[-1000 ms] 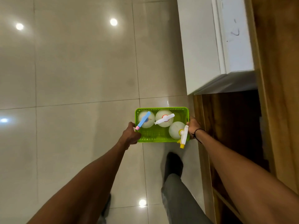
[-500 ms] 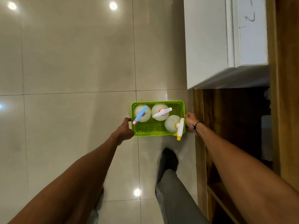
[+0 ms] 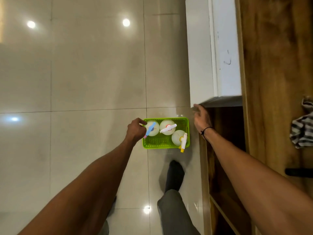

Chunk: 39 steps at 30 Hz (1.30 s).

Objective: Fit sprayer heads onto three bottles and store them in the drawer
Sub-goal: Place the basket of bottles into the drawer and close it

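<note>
Your left hand grips the left rim of the green basket at frame centre, fingers curled over the edge. Three bottles with sprayer heads stand inside it. Your right hand hangs open, fingers spread, clear of the basket's right rim and apparently touching the white drawer corner. Bare floor lies left.

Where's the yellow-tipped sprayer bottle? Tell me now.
Head view: the yellow-tipped sprayer bottle stands in the green basket's near right corner, beside the red-collared bottle.
</note>
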Each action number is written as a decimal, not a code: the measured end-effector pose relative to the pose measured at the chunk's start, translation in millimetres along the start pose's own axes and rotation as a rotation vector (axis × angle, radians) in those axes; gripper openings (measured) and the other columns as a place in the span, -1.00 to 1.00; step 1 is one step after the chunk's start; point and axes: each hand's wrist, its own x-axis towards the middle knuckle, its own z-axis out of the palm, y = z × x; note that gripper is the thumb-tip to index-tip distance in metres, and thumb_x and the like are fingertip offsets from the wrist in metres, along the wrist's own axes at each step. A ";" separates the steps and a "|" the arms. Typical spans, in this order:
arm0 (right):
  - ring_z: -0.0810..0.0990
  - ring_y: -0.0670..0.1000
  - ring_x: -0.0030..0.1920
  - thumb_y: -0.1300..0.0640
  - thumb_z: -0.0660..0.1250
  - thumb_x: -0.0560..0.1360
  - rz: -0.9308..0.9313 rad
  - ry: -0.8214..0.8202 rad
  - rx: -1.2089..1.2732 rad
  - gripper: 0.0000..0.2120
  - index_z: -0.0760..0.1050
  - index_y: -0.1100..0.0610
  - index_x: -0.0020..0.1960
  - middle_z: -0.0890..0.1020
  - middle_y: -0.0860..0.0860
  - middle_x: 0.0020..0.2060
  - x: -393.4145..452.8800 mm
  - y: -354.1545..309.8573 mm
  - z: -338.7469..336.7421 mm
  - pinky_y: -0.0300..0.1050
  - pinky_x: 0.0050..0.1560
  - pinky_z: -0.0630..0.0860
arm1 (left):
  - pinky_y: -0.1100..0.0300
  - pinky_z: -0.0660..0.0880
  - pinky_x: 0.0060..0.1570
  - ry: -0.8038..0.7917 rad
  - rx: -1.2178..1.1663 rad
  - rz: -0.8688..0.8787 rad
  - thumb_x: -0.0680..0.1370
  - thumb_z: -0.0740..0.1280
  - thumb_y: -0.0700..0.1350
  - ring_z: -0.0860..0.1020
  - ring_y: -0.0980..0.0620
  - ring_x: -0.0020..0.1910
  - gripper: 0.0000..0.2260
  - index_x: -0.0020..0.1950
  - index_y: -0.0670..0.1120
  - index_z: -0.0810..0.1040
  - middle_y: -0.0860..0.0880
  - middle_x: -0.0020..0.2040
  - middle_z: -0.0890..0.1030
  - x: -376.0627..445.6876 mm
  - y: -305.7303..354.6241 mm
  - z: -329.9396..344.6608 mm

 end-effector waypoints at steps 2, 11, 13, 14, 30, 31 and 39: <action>0.54 0.07 0.37 0.44 0.12 0.61 -0.052 -0.003 -0.023 -0.50 0.42 0.22 0.52 0.54 0.16 0.40 -4.8 -20.4 0.0 -0.18 0.32 0.45 | 0.36 0.51 -0.35 0.006 -0.005 0.023 0.51 0.24 -0.34 0.65 0.17 -0.35 -0.65 0.20 -0.12 0.65 -0.03 -0.14 0.65 -4.3 15.6 -2.2; 0.62 0.31 0.26 0.19 0.27 0.60 0.353 0.463 0.089 -0.70 0.57 0.32 0.25 0.61 0.32 0.27 -20.6 -71.0 7.5 0.01 0.11 0.56 | 0.06 0.63 0.10 -0.056 -0.007 0.095 0.50 0.21 -0.32 0.68 -0.13 0.10 -0.61 0.24 -0.09 0.65 -0.19 0.05 0.73 -24.8 57.8 -4.2; 0.61 0.33 0.25 0.21 0.25 0.61 0.283 0.479 0.031 -0.72 0.57 0.34 0.22 0.62 0.33 0.24 -25.5 -72.4 3.4 0.01 0.06 0.53 | 0.02 0.66 0.09 -0.076 -0.016 0.128 0.51 0.19 -0.33 0.70 -0.20 0.06 -0.61 0.23 -0.09 0.66 -0.22 0.04 0.73 -29.9 69.6 -1.9; 0.61 0.34 0.24 0.24 0.23 0.60 0.236 0.480 -0.017 -0.73 0.57 0.35 0.19 0.63 0.34 0.22 -28.3 -71.5 1.0 0.02 0.04 0.52 | 0.05 0.65 0.02 -0.083 -0.024 0.141 0.52 0.19 -0.33 0.71 -0.22 0.03 -0.61 0.23 -0.09 0.66 -0.21 0.05 0.73 -32.2 77.4 -0.7; 0.70 0.35 0.07 0.40 0.40 0.47 0.133 -0.064 -0.024 -0.62 0.51 0.25 0.27 0.59 0.22 0.26 -47.8 -83.3 -17.8 0.33 0.01 0.69 | -0.22 0.50 0.40 -0.339 -0.345 0.128 0.66 0.17 0.36 0.50 -0.13 0.38 -0.40 0.52 -0.03 0.41 -0.14 0.46 0.49 -48.3 171.5 2.6; 0.70 0.36 0.07 0.39 0.41 0.45 0.117 -0.091 -0.042 -0.60 0.53 0.27 0.28 0.61 0.23 0.25 -48.7 -86.6 -14.6 0.32 -0.01 0.69 | -0.22 0.49 0.40 -0.347 -0.350 0.132 0.64 0.18 0.38 0.47 -0.13 0.41 -0.38 0.54 0.00 0.39 -0.13 0.50 0.45 -50.1 175.5 1.7; 0.78 0.22 -0.19 0.43 0.14 0.53 0.039 -0.278 0.004 -0.51 0.54 0.21 0.40 0.58 0.14 0.34 -65.5 -123.7 -1.5 0.20 -0.29 0.73 | -0.20 0.60 0.31 -0.258 -0.296 0.210 0.64 0.30 0.29 0.54 -0.18 0.38 -0.34 0.61 -0.06 0.28 -0.20 0.47 0.50 -42.9 165.3 -20.5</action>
